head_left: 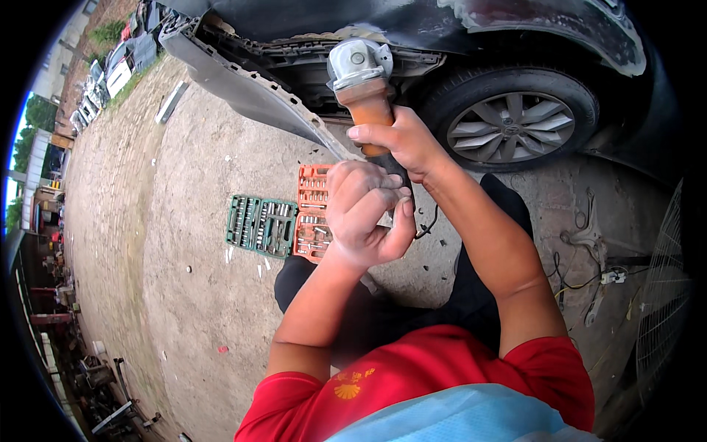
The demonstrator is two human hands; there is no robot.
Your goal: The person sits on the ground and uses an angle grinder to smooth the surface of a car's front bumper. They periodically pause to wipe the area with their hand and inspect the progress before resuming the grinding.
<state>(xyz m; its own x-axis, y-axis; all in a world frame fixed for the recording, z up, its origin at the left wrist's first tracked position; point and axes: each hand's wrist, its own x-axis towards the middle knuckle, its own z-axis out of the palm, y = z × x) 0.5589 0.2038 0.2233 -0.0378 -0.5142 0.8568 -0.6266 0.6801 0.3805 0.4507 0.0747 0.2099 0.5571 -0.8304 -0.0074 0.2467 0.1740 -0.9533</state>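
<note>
My right hand [412,144] is wrapped round the orange body of an angle grinder [370,110], its thumb lying across the front. The grinder's grey metal head points away from me, toward the car body [309,18]. Nearer to me, my left hand [370,214] is closed, fingers curled and thumb bent in, beside the grinder's dark rear end. Whatever those fingers hold, if anything, is hidden. A grey bumper [258,99] hangs partly off the dark car, and its near end reaches down to just behind my left hand. The grinder's black cord [433,221] curves down past my left hand.
A car wheel [509,121] stands right of the grinder. On the concrete ground lie a green socket set case [261,225] and an orange one [313,214], both opened. Cables and metal tools [587,236] lie at right, near a wire grille [663,295]. Clutter lines the left edge.
</note>
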